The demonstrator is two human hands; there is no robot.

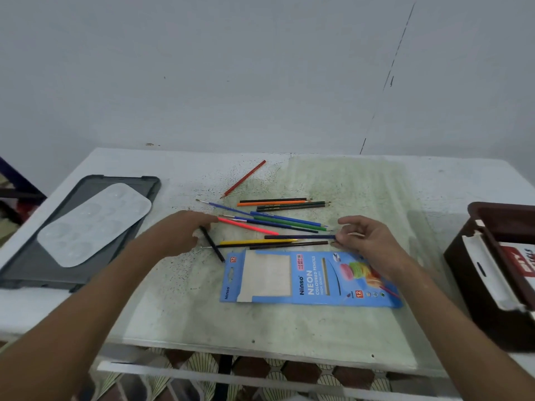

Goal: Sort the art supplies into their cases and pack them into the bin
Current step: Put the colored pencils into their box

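Our left hand (185, 230) is reaching over the pale speckled table (179, 299) with its fingers stretched out flat and resting by a short black pencil (212, 244), not curling around it. Far on the left side we are seeing a dark grey plastic tray (37, 264) with a clear bumpy paint palette (92, 224) lying on it. Right beside our left fingertips, a bright pink pencil (247, 226) is lying among a loose bunch of pencils: a long blue one (285, 219), a green one (289, 223), an orange one (270, 203) and a yellow one (257, 242). A red pencil (244, 178) is lying alone, farther back on the table. Near us, a flat blue cardboard pencil case (304, 282) is lying just below the bunch. Our right hand (364, 241) is pinching the end of a dark navy pencil (299, 236) with its thumb and fingers, and its wrist is hanging over the right end of the case. Far on the right edge, a dark brown plastic bin (477, 273) is sitting on the table, with a white box (492, 273) standing inside it.
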